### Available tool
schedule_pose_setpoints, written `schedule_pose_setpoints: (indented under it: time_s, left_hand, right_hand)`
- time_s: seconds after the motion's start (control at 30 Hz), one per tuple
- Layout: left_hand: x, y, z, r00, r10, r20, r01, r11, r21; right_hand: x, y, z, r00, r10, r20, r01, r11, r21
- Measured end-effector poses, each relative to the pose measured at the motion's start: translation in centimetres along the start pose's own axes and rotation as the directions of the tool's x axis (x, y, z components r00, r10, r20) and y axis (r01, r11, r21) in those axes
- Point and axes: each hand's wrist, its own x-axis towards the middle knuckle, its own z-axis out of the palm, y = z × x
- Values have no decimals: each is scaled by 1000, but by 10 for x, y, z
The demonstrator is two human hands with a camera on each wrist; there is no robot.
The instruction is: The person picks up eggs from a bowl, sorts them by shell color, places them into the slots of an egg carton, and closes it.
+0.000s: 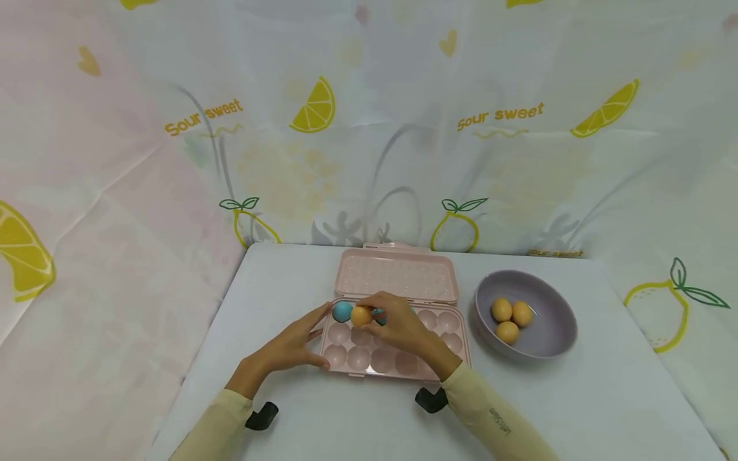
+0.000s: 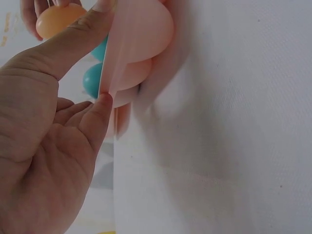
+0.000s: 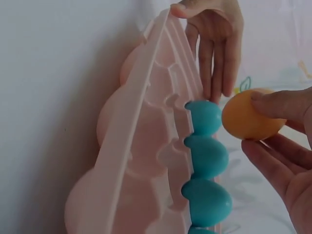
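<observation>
A pink egg tray (image 1: 369,373) with round hollows lies with its lid (image 1: 398,275) folded back behind it. Several blue eggs (image 3: 210,202) sit in its far row, most of them hidden by a hand in the head view. My right hand (image 1: 400,326) pinches an orange egg (image 3: 251,114) between thumb and fingers, held above the tray beside the leftmost blue egg (image 1: 342,312). Along the tray's left side my left hand (image 1: 288,342) is spread, its thumb at the near corner and its fingers by the far corner, touching the rim.
To the right of the tray stands a grey-purple bowl (image 1: 556,326) holding 3 orange eggs (image 1: 507,333). All of it is on a white table (image 1: 623,384). Behind hangs a lemon-print cloth (image 1: 392,166).
</observation>
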Motion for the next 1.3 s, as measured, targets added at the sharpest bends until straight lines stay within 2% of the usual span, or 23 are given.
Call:
schedule_pose_setpoints:
  time_s: [0.13,0.33,0.5,0.63,0.73,0.9,1.3]
  left_hand:
    - [-1,0,-1,1000,15,5,-15,1000,-13]
    - [-1,0,0,1000,22,1,-22,999,-28]
    - [-2,0,2,1000,9,0,-9,999,-32]
    - [-3,0,2,1000,0,4,0,999,-44]
    - [-3,0,0,1000,5,3,-5,999,-43]
    - [-2,2,0,1000,11,-2,-11,999,-45]
    - [-3,2,-1,1000,9,4,-9,997,-70]
  right_hand:
    - [6,-4,7,1000,30,9,-30,999,17]
    - [12,-5,15,998,64,18,-64,998,-26]
    - [13,-7,21,994,98,49,-94,992,-79]
    - [14,-6,27,989,130,68,-116,978,-175]
    - [15,-5,32,993,103,63,-88,973,-213]
    - [18,-4,36,995,84,60,-69,973,-222]
    - [14,-4,47,989,149,28,-138,962,-234]
